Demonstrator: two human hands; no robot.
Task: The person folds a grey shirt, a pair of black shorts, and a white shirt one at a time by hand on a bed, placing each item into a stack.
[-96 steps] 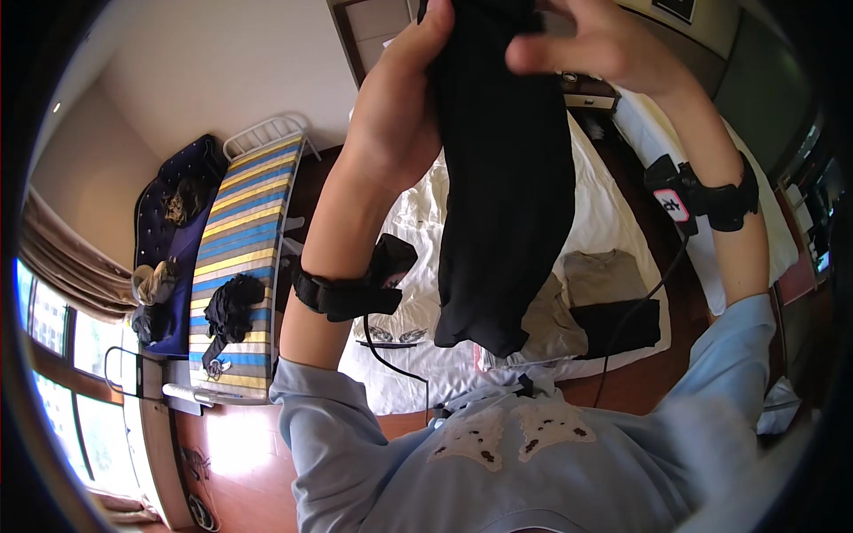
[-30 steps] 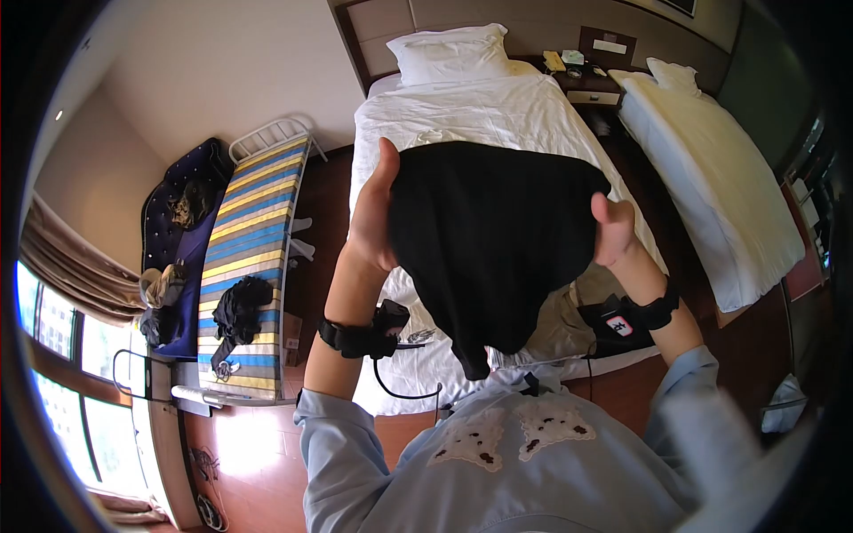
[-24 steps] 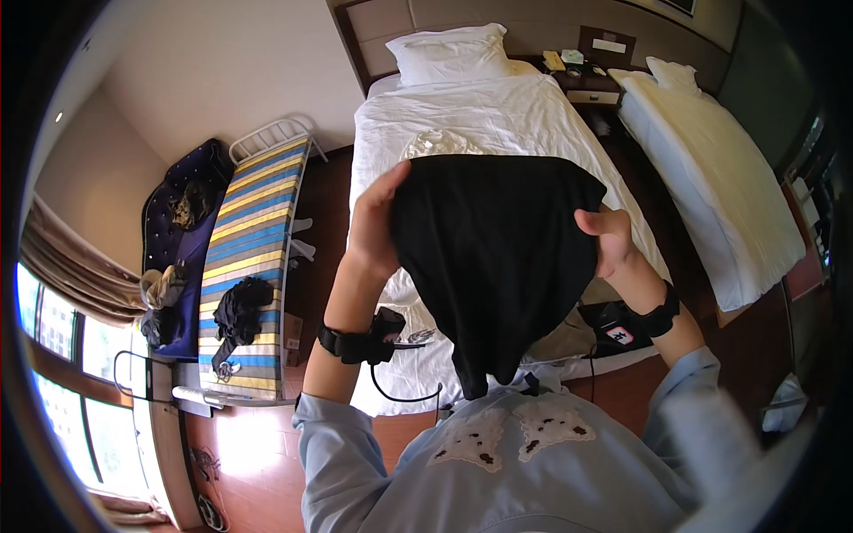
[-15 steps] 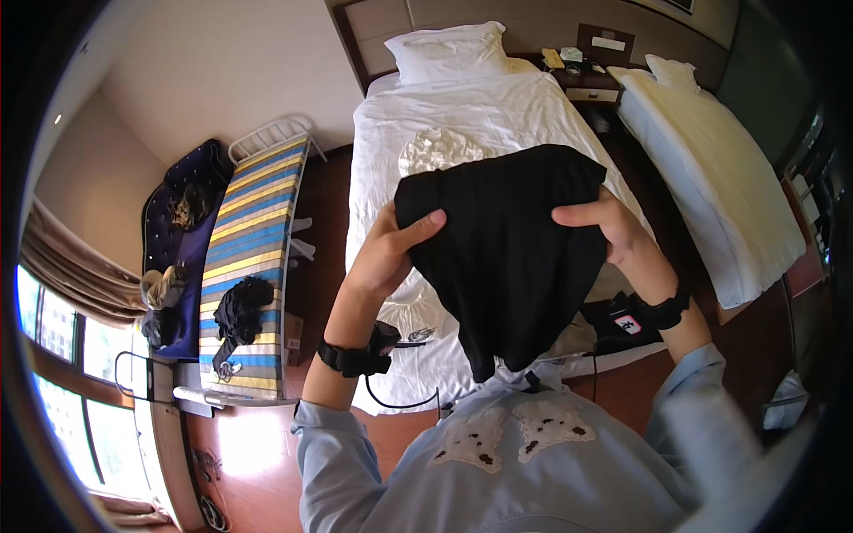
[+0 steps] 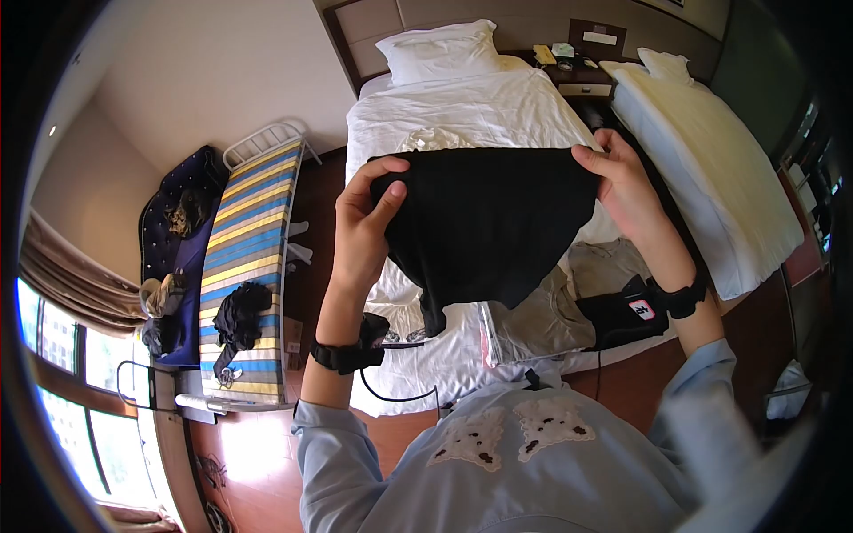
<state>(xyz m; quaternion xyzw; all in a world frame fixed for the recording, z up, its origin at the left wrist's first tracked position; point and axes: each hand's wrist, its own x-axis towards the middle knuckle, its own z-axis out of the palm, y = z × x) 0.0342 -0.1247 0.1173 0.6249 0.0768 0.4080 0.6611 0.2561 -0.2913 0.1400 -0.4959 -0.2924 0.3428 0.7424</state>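
Note:
A black garment [image 5: 493,226] hangs stretched between my hands above the bed; its exact kind cannot be told. My left hand [image 5: 366,218] grips its upper left corner, thumb and fingers closed on the cloth. At the upper right corner, my right hand [image 5: 624,182] pinches the edge. The top edge runs nearly straight, while the lower edge droops unevenly. Below it, grey-beige folded clothing [image 5: 533,324] lies on the bed's near end, beside a black item with a white label [image 5: 622,315]. A bunched white cloth [image 5: 435,139] shows partly behind the garment.
The white bed [image 5: 480,102] fills the middle, with a pillow [image 5: 440,53] at its head. A striped cot [image 5: 249,231] on the left carries a black clothing heap [image 5: 240,315]. Another white bed [image 5: 711,169] stands right, past a nightstand [image 5: 582,84]. A dark cable [image 5: 400,404] hangs near my front.
Both hands have risen, and my right hand has moved outward and up. The black garment is now held by its top corners, higher and pulled straighter, uncovering more of the grey-beige clothing.

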